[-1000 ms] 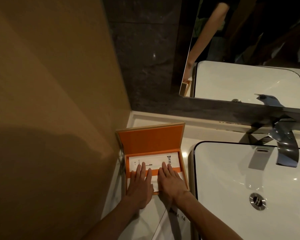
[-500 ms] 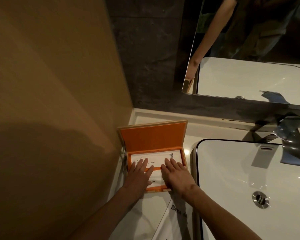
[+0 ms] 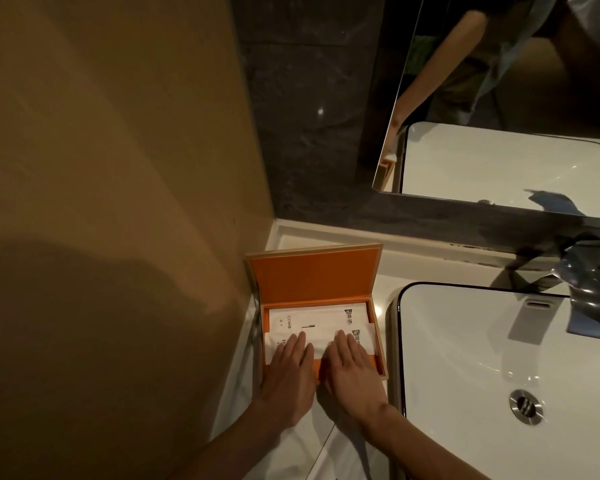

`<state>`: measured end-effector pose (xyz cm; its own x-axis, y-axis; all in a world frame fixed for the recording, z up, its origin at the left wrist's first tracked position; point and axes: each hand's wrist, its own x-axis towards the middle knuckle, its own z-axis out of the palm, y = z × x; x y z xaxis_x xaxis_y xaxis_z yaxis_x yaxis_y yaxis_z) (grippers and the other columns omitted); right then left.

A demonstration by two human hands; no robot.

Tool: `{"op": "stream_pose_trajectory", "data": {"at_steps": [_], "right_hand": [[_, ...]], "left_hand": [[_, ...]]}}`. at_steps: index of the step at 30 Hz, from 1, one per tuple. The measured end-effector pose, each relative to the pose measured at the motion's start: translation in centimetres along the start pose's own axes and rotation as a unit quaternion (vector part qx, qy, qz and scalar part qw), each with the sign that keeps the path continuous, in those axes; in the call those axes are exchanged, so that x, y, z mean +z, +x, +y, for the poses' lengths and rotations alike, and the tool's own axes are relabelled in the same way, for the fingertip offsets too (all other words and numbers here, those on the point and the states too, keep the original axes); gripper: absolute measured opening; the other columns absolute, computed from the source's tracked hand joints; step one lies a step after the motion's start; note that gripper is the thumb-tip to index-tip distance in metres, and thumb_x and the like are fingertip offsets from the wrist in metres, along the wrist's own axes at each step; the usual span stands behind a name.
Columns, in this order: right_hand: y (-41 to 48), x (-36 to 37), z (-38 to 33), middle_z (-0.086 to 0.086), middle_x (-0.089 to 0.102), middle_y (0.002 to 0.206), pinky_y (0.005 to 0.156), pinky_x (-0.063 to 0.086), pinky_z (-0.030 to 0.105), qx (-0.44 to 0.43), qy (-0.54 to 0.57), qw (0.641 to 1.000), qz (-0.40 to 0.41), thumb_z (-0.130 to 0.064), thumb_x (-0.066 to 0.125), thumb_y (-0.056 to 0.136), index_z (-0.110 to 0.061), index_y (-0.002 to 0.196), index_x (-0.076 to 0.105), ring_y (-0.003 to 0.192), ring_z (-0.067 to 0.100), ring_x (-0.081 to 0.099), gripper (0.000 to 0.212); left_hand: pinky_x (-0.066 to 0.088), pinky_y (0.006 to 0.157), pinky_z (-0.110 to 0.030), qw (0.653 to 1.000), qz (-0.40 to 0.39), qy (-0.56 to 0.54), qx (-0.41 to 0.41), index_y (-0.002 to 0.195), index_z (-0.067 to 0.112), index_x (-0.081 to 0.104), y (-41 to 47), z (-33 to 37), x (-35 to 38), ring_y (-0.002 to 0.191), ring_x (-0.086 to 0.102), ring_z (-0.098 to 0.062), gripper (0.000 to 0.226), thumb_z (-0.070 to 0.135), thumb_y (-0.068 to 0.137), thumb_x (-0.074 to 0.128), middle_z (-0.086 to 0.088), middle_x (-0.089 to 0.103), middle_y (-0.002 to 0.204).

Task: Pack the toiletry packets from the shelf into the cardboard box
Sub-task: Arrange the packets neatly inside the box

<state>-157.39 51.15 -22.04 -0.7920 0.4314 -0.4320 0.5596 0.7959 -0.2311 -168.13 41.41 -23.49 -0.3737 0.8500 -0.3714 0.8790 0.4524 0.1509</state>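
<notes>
An orange-lined cardboard box (image 3: 377, 336) sits on the white counter in the corner by the tan wall, its lid (image 3: 314, 273) standing open at the back. A white packet marked COMB (image 3: 321, 318) lies flat in the far part of the box. A second white packet (image 3: 317, 341) lies in front of it, partly overlapping. My left hand (image 3: 290, 367) and my right hand (image 3: 349, 363) rest flat, palms down, side by side on this nearer packet, fingers extended and together. They cover most of it.
A white basin (image 3: 499, 358) with a drain (image 3: 525, 407) lies right beside the box. A chrome tap (image 3: 589, 299) hangs over its far edge. A mirror (image 3: 516, 98) is on the dark back wall. White paper (image 3: 347, 455) lies on the counter under my forearms.
Both hands have slid back toward me off the comb packet and onto the nearer packet. The view has tilted up slightly.
</notes>
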Motion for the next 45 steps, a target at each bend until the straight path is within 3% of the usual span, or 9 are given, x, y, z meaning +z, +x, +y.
{"op": "stream_pose_trajectory", "data": {"at_steps": [2, 4, 7, 10, 13, 17, 23, 34, 45], "right_hand": [[-0.4, 0.7, 0.1, 0.019, 0.069, 0.112, 0.083, 0.053, 0.044, 0.022, 0.011, 1.0, -0.017, -0.047, 0.012, 0.097, -0.005, 0.105, 0.072, 0.103, 0.035, 0.067, 0.074], [-0.6, 0.6, 0.4, 0.021, 0.063, 0.124, 0.092, 0.047, 0.045, 0.03, -0.01, 0.999, -0.009, -0.055, -0.011, 0.093, -0.004, 0.115, 0.067, 0.113, 0.037, 0.06, 0.095], [-0.3, 0.1, 0.5, 0.02, 0.013, 0.157, 0.115, 0.007, 0.044, 0.003, 0.018, 0.999, -0.028, -0.069, -0.043, 0.054, -0.005, 0.15, 0.019, 0.146, 0.036, 0.01, 0.131], [-0.3, -0.5, 0.5, 0.016, -0.001, 0.16, 0.117, 0.0, 0.042, 0.002, 0.013, 0.999, -0.038, -0.071, -0.048, 0.04, -0.009, 0.152, 0.004, 0.147, 0.032, -0.005, 0.138], [-0.5, -0.9, 0.2, 0.017, 0.0, 0.16, 0.118, 0.004, 0.043, 0.01, 0.014, 0.999, -0.039, -0.071, -0.019, 0.077, -0.009, 0.151, 0.008, 0.147, 0.033, -0.003, 0.1], [-0.6, -0.9, 0.2, 0.019, 0.009, 0.159, 0.119, 0.012, 0.046, 0.005, 0.0, 1.0, -0.022, -0.041, 0.033, 0.1, -0.009, 0.147, 0.021, 0.146, 0.037, 0.004, 0.058], [-2.4, 0.2, 0.1, 0.013, 0.044, 0.135, 0.109, 0.033, 0.044, -0.052, -0.011, 0.997, 0.051, -0.034, 0.041, 0.095, -0.015, 0.129, 0.044, 0.127, 0.029, 0.039, 0.038], [-8.0, 2.3, 0.6, 0.014, 0.057, 0.121, 0.097, 0.045, 0.04, -0.084, 0.019, 0.987, 0.137, -0.015, 0.052, 0.09, -0.009, 0.12, 0.055, 0.113, 0.03, 0.054, 0.031], [-16.7, 6.9, -2.2, 0.01, 0.051, 0.127, 0.099, 0.044, 0.037, 0.09, 0.117, 0.986, 0.073, -0.024, 0.051, 0.093, -0.013, 0.126, 0.045, 0.116, 0.026, 0.048, 0.035]], "left_hand": [[0.001, 0.118, -0.044, 1.0, -0.004, -0.005, 0.005, 0.149, 0.012, 0.012, -0.3, 0.1, 0.3, 0.147, 0.002, -0.03, 0.062, 0.045, 0.099, 0.025, -0.013, 0.003, 0.159], [0.007, 0.117, -0.046, 1.0, 0.005, -0.003, 0.008, 0.148, 0.01, 0.019, -0.2, -0.1, 0.5, 0.145, 0.011, -0.034, 0.064, 0.048, 0.096, 0.024, -0.012, 0.006, 0.157], [0.015, 0.117, -0.051, 0.999, -0.016, 0.027, 0.028, 0.147, 0.009, 0.023, 0.0, -0.5, 0.1, 0.144, 0.015, -0.036, 0.068, 0.051, 0.095, 0.014, -0.014, 0.009, 0.156], [0.044, 0.1, -0.052, 0.998, -0.05, 0.021, 0.013, 0.128, 0.008, 0.055, 0.2, -0.9, 0.0, 0.125, 0.05, -0.036, 0.074, 0.051, 0.097, 0.003, -0.017, 0.044, 0.141], [0.04, 0.098, -0.05, 0.998, -0.045, 0.034, -0.001, 0.123, 0.012, 0.061, 0.0, -1.0, 0.3, 0.12, 0.056, -0.033, 0.076, 0.052, 0.096, 0.001, -0.015, 0.051, 0.136], [0.0, 0.117, -0.047, 0.999, -0.045, 0.005, -0.021, 0.149, 0.017, 0.016, -1.0, 0.0, -1.3, 0.146, 0.005, -0.031, 0.06, 0.049, 0.098, 0.021, -0.007, -0.004, 0.157], [0.004, 0.119, -0.047, 0.998, 0.003, -0.023, -0.056, 0.147, 0.02, 0.019, -3.4, 1.5, -1.4, 0.145, 0.012, -0.025, 0.053, 0.041, 0.099, 0.027, -0.007, 0.014, 0.158], [0.02, 0.116, -0.038, 0.99, 0.119, -0.076, 0.004, 0.137, 0.024, 0.038, -9.3, 3.2, 0.9, 0.135, 0.031, -0.02, 0.045, 0.033, 0.093, 0.042, -0.002, 0.038, 0.145], [0.021, 0.114, -0.039, 0.998, 0.005, -0.066, 0.011, 0.143, 0.02, 0.028, -15.5, 4.9, 5.3, 0.136, 0.027, -0.026, 0.055, 0.04, 0.094, 0.045, -0.009, 0.024, 0.152]]}}
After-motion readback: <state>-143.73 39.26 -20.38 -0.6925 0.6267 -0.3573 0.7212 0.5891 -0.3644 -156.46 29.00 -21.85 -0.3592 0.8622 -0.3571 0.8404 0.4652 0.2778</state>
